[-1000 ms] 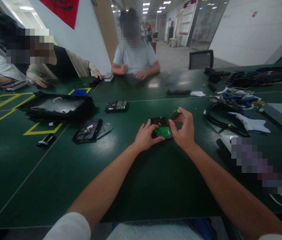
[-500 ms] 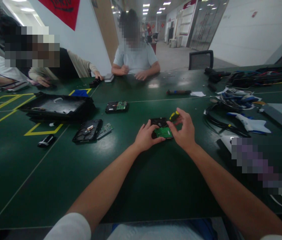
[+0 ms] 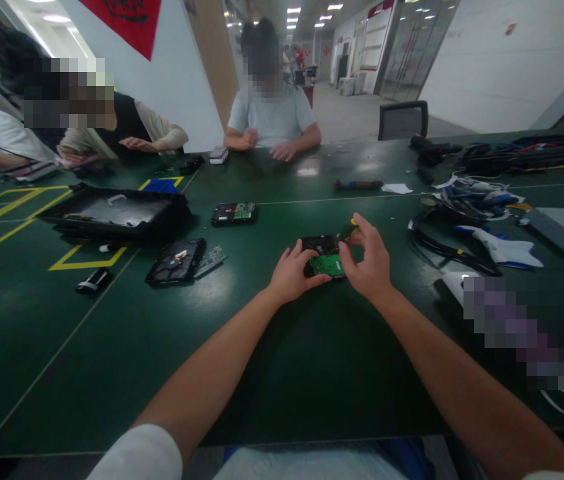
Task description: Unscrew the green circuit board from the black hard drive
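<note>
A black hard drive (image 3: 318, 245) with a green circuit board (image 3: 327, 265) on top lies on the green table (image 3: 282, 360) in front of me. My left hand (image 3: 293, 273) grips the drive's near left edge. My right hand (image 3: 369, 257) holds a small screwdriver with a yellow and black handle (image 3: 348, 230), its tip down at the board's right side. The tip itself is hidden by my fingers.
Another opened drive (image 3: 176, 260) with a loose board (image 3: 211, 260) lies to the left, a third drive (image 3: 233, 213) farther back, beside a black tray (image 3: 112, 213). Cables (image 3: 462, 200) pile up at right. Other people sit across and at far left.
My right hand has turned the screwdriver slightly, its handle tilting back and forth. At far left a person's hand has lifted off the table. My left hand stays put.
</note>
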Demonstrator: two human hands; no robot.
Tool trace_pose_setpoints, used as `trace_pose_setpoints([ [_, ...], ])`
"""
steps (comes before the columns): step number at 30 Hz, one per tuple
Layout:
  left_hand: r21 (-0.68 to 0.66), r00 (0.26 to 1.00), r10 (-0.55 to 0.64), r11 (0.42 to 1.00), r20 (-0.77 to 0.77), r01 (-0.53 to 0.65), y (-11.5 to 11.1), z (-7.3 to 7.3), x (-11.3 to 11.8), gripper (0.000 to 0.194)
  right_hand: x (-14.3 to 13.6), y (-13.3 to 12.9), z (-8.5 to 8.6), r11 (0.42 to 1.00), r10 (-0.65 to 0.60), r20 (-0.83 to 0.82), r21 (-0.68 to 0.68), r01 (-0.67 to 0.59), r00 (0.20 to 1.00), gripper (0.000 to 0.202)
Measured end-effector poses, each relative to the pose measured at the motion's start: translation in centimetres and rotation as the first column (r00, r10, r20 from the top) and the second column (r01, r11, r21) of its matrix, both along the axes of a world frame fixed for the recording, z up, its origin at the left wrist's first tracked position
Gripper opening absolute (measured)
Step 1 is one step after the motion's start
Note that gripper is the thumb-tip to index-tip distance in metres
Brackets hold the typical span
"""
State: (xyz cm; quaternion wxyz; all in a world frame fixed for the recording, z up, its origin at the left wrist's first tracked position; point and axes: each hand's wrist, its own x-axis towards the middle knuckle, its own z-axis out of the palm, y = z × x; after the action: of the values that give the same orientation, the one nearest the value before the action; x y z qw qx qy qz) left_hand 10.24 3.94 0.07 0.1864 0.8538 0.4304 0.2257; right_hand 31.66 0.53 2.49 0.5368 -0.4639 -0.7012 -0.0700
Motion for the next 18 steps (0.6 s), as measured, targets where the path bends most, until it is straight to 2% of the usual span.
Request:
trace_pose_setpoints([
  [11,-0.001,1.000,-0.001,1.000,-0.001,0.001,0.05,-0.10,-0.03,0.069,-0.04,0.01,-0.15,1.000,0.005,-0.015,-0.023,-0.005,1.000,0.065],
  [18,-0.008,1.000,0.001,1.000,0.002,-0.001,-0.03,0.05,0.02,0.070,0.00,0.07,-0.21,1.000,-0.020,0.001,0.014,0.020,1.000,0.065],
])
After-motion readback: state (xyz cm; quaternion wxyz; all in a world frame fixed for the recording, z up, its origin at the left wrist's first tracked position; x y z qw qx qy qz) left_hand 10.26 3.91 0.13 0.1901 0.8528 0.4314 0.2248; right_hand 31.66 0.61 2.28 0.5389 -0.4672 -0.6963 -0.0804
